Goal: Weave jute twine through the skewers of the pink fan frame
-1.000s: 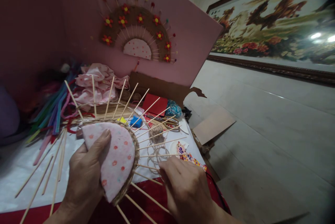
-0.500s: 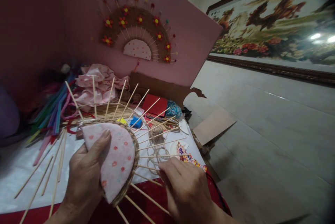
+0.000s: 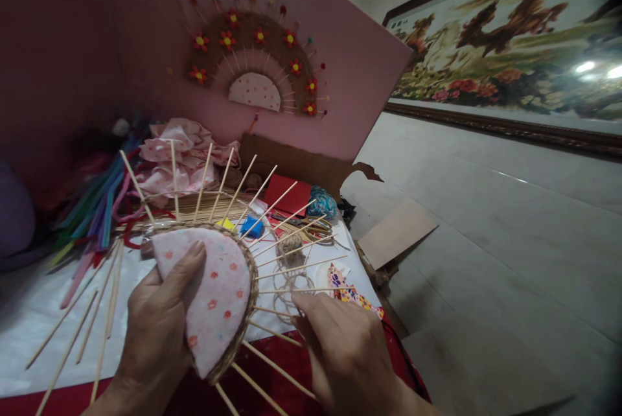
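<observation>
My left hand (image 3: 158, 319) grips a half-round piece (image 3: 218, 286) covered in white cloth with small red flowers, its thumb pressed on the front. Braided twine (image 3: 253, 273) borders the curved edge. Thin wooden sticks (image 3: 276, 228) fan out from that edge. On the right, my right hand (image 3: 343, 338) is closed with its fingertips at the outer end of one stick (image 3: 272, 311); the fingers hide that end. Behind the sticks, a ball of twine (image 3: 290, 251) lies on the white table with loose loops (image 3: 291, 283) beside it.
A finished-looking fan decoration (image 3: 260, 40) hangs on the pink board. Pipe cleaners (image 3: 97, 202), crumpled pink cloth (image 3: 182, 150), loose sticks (image 3: 82, 332), scissors (image 3: 318, 229), red paper (image 3: 289, 194), blue yarn (image 3: 323, 202) and a flowered scrap (image 3: 354, 296) lie on the table. A framed picture (image 3: 505, 53) hangs at right.
Almost nothing differs. My right hand has shifted very slightly at the stick's end; my left hand and the half-round piece stay in place.
</observation>
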The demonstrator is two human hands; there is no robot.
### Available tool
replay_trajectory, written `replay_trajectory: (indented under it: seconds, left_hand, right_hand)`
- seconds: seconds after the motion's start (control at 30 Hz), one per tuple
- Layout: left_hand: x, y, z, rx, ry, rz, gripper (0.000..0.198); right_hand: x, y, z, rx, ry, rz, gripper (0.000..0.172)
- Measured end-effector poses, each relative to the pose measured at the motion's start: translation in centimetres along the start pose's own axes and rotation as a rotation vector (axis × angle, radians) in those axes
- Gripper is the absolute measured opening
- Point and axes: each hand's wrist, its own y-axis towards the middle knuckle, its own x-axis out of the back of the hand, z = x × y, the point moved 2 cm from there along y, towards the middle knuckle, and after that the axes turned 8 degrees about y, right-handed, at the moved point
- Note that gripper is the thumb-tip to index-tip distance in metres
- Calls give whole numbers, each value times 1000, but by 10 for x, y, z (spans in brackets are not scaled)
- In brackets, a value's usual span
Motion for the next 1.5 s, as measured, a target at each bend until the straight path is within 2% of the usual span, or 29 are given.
replay_trajectory:
  seconds: [0.57,0.9,1.5]
  left_hand:
    - [0,1,1,0,7,4,18]
    - [0,-1,0,12,-11,6,24]
    - [-2,-2,-1,23,-11,13,17]
  right_hand:
    - [0,-2,2,2,-147,74,31]
    - [2,0,3,17,-119,36,27]
    - [1,1,3,20,-164,18,30]
